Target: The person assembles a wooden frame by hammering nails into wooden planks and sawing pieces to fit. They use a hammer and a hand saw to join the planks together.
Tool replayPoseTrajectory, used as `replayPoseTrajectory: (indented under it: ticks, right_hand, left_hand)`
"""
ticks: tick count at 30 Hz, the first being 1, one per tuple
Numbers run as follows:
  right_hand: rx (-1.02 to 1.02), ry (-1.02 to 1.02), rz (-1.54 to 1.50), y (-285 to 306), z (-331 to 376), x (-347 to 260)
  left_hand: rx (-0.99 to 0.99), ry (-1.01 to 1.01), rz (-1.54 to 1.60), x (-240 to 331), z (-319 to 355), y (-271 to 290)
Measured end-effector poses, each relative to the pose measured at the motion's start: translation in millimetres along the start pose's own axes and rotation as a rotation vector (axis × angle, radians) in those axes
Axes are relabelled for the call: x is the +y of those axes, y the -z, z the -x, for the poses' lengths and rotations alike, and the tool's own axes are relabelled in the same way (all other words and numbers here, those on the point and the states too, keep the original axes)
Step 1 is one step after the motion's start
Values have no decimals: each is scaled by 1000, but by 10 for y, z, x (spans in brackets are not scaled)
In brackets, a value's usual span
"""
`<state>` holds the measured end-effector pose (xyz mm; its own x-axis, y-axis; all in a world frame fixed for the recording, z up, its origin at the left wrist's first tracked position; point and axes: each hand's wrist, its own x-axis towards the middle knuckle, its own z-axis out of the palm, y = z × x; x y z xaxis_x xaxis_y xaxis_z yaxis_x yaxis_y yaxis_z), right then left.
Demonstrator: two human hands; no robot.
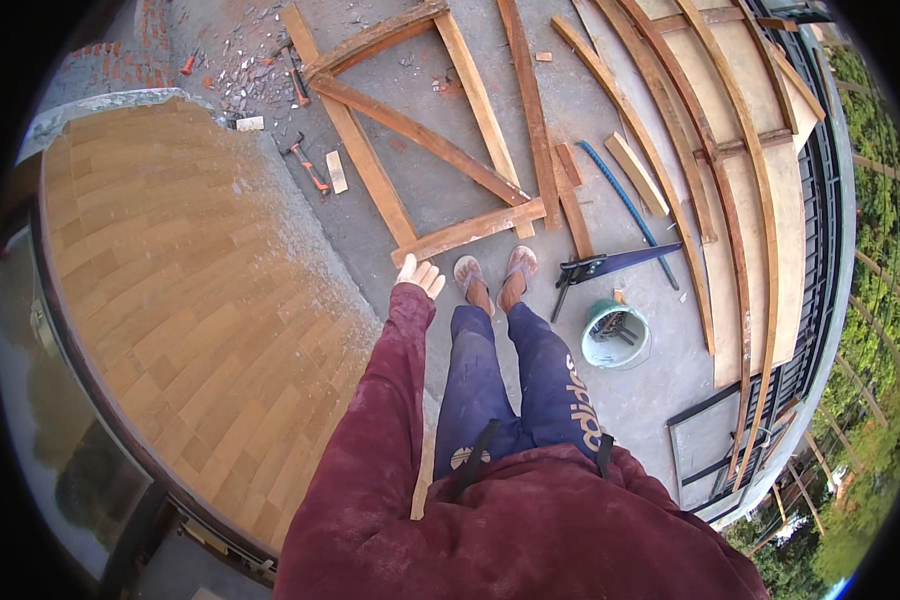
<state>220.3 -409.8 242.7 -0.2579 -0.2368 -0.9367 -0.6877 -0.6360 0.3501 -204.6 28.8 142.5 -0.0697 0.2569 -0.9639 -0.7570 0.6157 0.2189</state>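
A wooden frame of reddish-brown beams lies on the concrete floor beyond my feet, with a diagonal brace (420, 135) across it and a short crosspiece (475, 228) at its near end. By the left end of that crosspiece is my left hand (421, 276), fingers stretched out and apart, apparently holding nothing. Whether the fingertips touch the wood or hover in front of it, I cannot tell. My right hand does not show; only the maroon sleeve and body fill that side.
Hammers (310, 168) and wood offcuts (337, 172) lie left of the frame. To the right are a handsaw (620, 262), a blue ribbed bar (610, 178) and a pale green bucket (588, 352) of small dark pieces. Long beams (735, 225) lean at the railing; a tiled ledge (200, 300) borders the left.
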Motion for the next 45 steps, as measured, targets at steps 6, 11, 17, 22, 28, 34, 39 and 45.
replayPoseTrajectory:
  ticks: [6,11,17,22,28,34,39,45]
  right_hand:
    - [269,210,730,-2020,-1364,-801]
    - [333,358,967,-3123,-2133,-1428]
    - [432,298,1199,-2236,-1595,-1117]
    - [499,57,1376,-459,52,-248]
    - [538,460,1462,-1545,953,-786]
    - [423,795,1352,-2461,410,-1468]
    - [422,1047,1571,-2587,204,-1621]
    - [510,1020,1731,-2735,-466,-2095]
  left_hand:
    - [170,176,332,-1187,-2226,73]
    - [206,30,472,-1130,-2705,-332]
    - [34,-60,516,-1184,-2450,-188]
    - [41,-75,521,-1104,-2068,-269]
    - [52,-78,498,-862,-1598,-287]
    - [92,-92,443,-474,-803,-693]
    - [79,-80,456,-320,-491,-784]
    - [58,-130,340,-256,-419,-812]
